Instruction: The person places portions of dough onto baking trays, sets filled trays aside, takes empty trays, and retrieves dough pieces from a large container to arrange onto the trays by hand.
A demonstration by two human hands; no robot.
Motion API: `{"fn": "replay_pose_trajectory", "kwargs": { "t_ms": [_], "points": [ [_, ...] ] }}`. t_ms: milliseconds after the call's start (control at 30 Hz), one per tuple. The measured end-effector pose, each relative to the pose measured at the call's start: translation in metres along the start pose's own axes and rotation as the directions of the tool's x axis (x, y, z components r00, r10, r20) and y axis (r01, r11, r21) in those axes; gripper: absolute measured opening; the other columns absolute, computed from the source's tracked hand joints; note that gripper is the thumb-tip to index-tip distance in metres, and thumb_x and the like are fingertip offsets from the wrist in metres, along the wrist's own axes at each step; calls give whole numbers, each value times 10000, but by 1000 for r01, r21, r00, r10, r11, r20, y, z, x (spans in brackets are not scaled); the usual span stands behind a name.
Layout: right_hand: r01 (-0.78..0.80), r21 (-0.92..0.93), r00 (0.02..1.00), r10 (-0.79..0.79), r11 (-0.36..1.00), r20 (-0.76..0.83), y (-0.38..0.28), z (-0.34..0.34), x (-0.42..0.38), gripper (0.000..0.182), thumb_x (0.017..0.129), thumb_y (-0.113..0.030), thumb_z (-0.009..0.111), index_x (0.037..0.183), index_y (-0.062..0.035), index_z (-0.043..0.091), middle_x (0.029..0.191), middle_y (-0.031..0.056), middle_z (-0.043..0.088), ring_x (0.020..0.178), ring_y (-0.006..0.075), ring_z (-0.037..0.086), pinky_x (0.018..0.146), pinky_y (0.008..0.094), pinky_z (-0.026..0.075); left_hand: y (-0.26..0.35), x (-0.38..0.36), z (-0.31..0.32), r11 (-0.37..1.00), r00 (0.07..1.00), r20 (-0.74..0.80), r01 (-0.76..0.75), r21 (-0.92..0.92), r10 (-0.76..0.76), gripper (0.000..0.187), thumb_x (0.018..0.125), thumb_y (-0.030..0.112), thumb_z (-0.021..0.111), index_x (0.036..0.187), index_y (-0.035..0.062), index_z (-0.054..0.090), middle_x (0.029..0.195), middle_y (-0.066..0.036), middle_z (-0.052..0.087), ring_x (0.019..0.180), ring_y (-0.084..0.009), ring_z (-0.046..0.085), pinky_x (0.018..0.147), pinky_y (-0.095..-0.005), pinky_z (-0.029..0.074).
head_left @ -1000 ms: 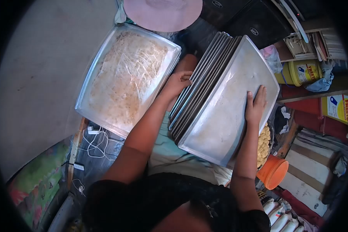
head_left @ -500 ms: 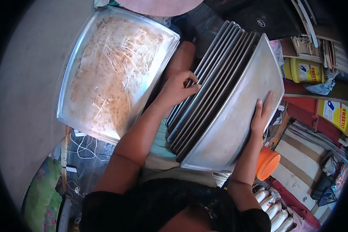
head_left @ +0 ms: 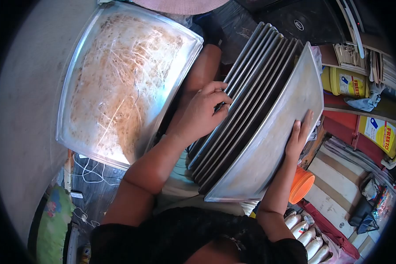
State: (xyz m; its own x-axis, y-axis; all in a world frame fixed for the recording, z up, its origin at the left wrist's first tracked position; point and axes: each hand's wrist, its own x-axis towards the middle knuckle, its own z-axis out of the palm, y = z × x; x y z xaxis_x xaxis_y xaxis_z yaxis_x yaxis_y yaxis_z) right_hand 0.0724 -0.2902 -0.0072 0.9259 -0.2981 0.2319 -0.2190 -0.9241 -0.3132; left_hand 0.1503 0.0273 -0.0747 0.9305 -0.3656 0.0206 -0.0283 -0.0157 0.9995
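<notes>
A stack of metal baking trays (head_left: pixel 244 103) stands tilted on my lap, rims side by side with dark gaps between several of them. My left hand (head_left: pixel 207 110) is at the stack's left side, its fingers and thumb curled at the rim of a tray. Flat against the broad face of the outermost tray (head_left: pixel 259 136) rests my right hand (head_left: pixel 300 134), fingers stretched out along its right part. To the left lies another metal tray (head_left: pixel 158 88), its inside browned and scratched, at my left forearm.
White cables (head_left: pixel 90 171) trail on the floor below the left tray. An orange bucket (head_left: pixel 302 187) stands by my right forearm. Yellow tubs (head_left: pixel 350 82) and shelves are at the right, white filled bags (head_left: pixel 306 233) at the lower right. A pink round surface (head_left: pixel 182 5) edges the top.
My left hand has shifted slightly along the tray rims. The outermost tray leans a little further from the others, with my right hand still flat on it. The view has shifted slightly.
</notes>
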Motion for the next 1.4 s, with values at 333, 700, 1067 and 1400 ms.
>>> {"fn": "replay_pose_trajectory", "kwargs": {
  "t_ms": [333, 700, 1067, 1400],
  "points": [
    [-21, 57, 1000, 21, 998, 4, -5, 0, 0, 593, 1013, -311, 453, 1499, 1, 316, 1563, 248, 263, 1480, 347, 201, 1189, 417, 135, -30, 6, 2, 964, 987, 22, 162, -212, -161, 187, 850, 19, 676, 1032, 59, 688, 1327, -155, 554, 1103, -167, 596, 892, -278, 474],
    [3, 52, 1000, -3, 999, -2, -5, -1, 1, 586, 1006, -290, 464, 1493, 4, 326, 1556, 255, 274, 1477, 351, 207, 1188, 420, 137, -37, 10, 3, 948, 989, -27, 135, -287, -149, 181, 870, -68, 604, 1017, 3, 682, 1281, -157, 606, 947, -115, 641, 846, -234, 506],
    [9, 61, 1000, -8, 998, -13, -3, 0, 0, 577, 1004, -280, 465, 1488, 6, 334, 1551, 257, 282, 1473, 352, 220, 1188, 418, 144, -35, 10, 5, 991, 996, -38, 82, -102, -86, 226, 845, 121, 758, 988, -27, 663, 1320, -173, 558, 914, -120, 640, 773, -242, 539],
    [14, 55, 1000, -13, 998, -15, 1, 1, 0, 576, 1001, -272, 467, 1487, 6, 336, 1548, 256, 291, 1469, 357, 229, 1187, 426, 152, -36, 9, 5, 998, 998, -29, 48, -42, -50, 218, 831, 89, 753, 978, -23, 637, 1326, -176, 549, 801, -105, 658, 713, -237, 540]
  ]
}}
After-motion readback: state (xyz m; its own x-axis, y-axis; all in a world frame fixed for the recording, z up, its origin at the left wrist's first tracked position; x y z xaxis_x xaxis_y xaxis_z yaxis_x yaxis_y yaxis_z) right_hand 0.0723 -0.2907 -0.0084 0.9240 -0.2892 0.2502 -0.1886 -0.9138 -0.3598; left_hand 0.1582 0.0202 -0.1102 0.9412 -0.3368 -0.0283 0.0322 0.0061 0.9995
